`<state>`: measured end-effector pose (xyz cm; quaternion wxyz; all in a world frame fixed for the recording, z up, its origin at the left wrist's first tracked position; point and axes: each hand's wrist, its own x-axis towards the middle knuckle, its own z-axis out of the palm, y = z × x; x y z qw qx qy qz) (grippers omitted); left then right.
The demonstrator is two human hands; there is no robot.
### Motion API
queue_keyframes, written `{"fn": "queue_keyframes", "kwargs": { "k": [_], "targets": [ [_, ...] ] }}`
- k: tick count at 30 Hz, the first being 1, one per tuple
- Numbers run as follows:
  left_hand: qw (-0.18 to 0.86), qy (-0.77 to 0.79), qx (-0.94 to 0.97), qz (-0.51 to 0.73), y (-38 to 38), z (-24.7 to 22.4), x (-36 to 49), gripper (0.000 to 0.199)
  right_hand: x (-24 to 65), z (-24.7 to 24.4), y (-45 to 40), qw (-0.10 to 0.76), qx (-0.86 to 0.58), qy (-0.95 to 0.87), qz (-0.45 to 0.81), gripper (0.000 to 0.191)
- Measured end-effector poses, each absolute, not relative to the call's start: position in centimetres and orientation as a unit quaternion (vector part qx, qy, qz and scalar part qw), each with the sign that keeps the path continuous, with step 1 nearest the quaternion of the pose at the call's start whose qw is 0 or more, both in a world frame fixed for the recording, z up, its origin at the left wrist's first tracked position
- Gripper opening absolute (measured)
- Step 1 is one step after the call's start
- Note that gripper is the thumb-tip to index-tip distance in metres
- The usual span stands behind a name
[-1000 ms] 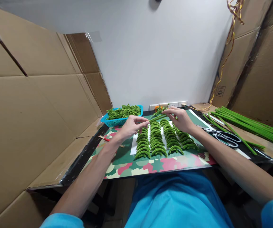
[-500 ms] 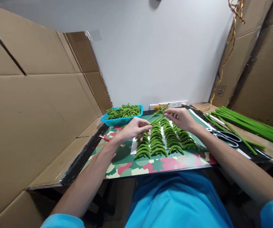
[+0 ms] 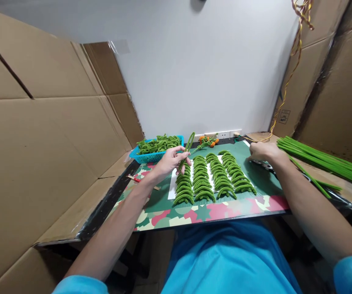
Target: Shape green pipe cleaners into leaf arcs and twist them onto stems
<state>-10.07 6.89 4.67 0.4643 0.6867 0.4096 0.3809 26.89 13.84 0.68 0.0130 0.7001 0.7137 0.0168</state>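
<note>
My left hand [image 3: 176,160] is closed around a green pipe cleaner [image 3: 190,141], folded into a narrow loop that rises above the fingers. Below it, short curved pieces of green pipe cleaner [image 3: 204,183] lie in several columns on white paper [image 3: 172,188]. At the right of the mat, my right hand [image 3: 263,152] is closed on the scissors [image 3: 266,165], which are largely hidden under the hand and forearm.
A blue basket [image 3: 151,157] piled with green pieces stands at the back left. Orange-and-green flowers [image 3: 211,141] lie at the back. Long green pipe cleaners [image 3: 325,159] lie at the right. A red stick-like tool [image 3: 136,179] rests left on the green mat [image 3: 157,198]. Cardboard walls flank the table.
My right hand has left the pipe cleaner and moved right to the scissors, which have shifted left. In my left hand the pipe cleaner now points upward as a loop.
</note>
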Motion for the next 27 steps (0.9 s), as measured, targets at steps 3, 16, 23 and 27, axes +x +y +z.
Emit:
{"fn": "queue_keyframes", "kwargs": {
  "k": [3, 16, 23, 27],
  "targets": [
    [0.467, 0.404, 0.683, 0.391, 7.1, 4.6, -10.2, 0.05, 27.0, 0.2, 14.2, 0.003, 0.69, 0.724, 0.009, 0.015],
    [0.468, 0.394, 0.686, 0.394, 7.5, 4.4, -10.6, 0.048, 25.7, 1.4, 13.4, -0.104, 0.722, 0.681, 0.063, 0.025],
    [0.47, 0.395, 0.686, 0.39, 7.5, 4.4, -10.5, 0.047, 24.4, 3.2, 11.8, -0.362, 0.695, 0.608, 0.132, 0.033],
    [0.47, 0.394, 0.687, 0.39, 7.5, 4.3, -10.6, 0.046, 24.5, 3.3, 12.1, -0.517, 0.6, 0.601, 0.11, 0.028]
  ]
}}
